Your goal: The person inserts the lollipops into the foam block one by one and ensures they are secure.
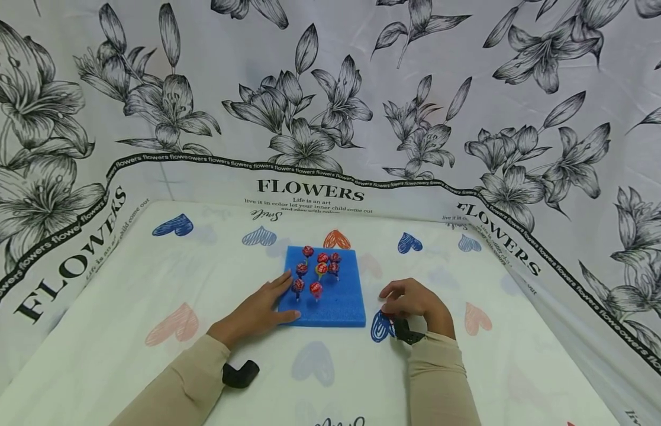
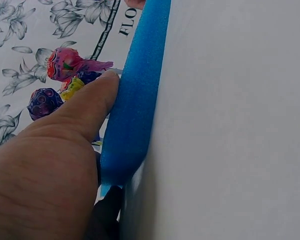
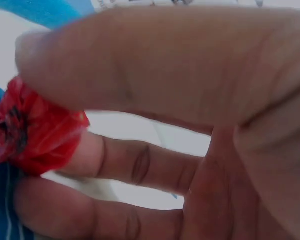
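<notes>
A blue foam block [image 1: 338, 307] lies on the table with several wrapped lollipops [image 1: 322, 268] standing upright in it, sticks down. My left hand [image 1: 261, 307] rests along its left side, fingers extended, thumb on top near the front edge. In the left wrist view that thumb lies against the foam [image 2: 132, 100], beside a pink-wrapped lollipop [image 2: 62, 65] and a dark purple one [image 2: 44, 103]. To the right of the block, my right hand [image 1: 418, 302] pinches a red-wrapped lollipop [image 3: 50, 135] between thumb and fingers, low over a blue printed heart. Its stick is hidden.
A white cloth printed with coloured hearts [image 1: 313, 362] covers the table. Behind and at both sides hangs a flower-printed curtain [image 1: 309, 118]. Black wrist cameras [image 1: 241, 374] sit at both cuffs.
</notes>
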Demonstrator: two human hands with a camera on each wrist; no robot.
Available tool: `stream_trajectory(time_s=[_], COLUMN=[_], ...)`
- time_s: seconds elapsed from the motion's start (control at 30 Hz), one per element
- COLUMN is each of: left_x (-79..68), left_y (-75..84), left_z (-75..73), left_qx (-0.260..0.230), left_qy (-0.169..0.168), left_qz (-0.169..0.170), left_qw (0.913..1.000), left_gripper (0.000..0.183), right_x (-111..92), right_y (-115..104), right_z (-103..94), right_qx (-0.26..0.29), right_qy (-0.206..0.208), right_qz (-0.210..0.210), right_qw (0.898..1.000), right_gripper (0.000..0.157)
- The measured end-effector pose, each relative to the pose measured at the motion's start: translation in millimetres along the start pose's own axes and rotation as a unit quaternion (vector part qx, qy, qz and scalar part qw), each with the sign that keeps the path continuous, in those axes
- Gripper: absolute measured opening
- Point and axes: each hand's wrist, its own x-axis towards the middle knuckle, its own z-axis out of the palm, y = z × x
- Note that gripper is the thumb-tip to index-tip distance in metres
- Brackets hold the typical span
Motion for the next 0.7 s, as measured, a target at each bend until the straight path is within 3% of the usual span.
stream_trajectory(time_s=[0.2,0.43,0.57,0.7], left_x=[0.5,0.6,0.5,0.1], left_y=[-2.0,-0.5,0.8,0.3], left_z=[1.7,0.7,0.0,0.2], left_qx=[0.005,0.002,0.002,0.001], left_qy=[-0.001,-0.002,-0.003,-0.002], left_qz=[-0.002,-0.005,-0.006,-0.003], left_qw=[1.0,1.0,1.0,1.0], left_gripper=[0.091,0.091,0.09,0.09], right_x=[-1.2,-14.5,-23.7,-30.9], right_y=[1.2,14.4,26.8,34.6], right_z=[1.0,-14.2,-25.4,-34.2], right_qx=[0.002,0.07,0.127,0.183], right_qy=[0.016,0.071,0.132,0.191], right_qz=[0.02,0.035,0.046,0.056], right_qw=[1.0,0.994,0.982,0.963], right_gripper=[0.024,0.029,0.032,0.038])
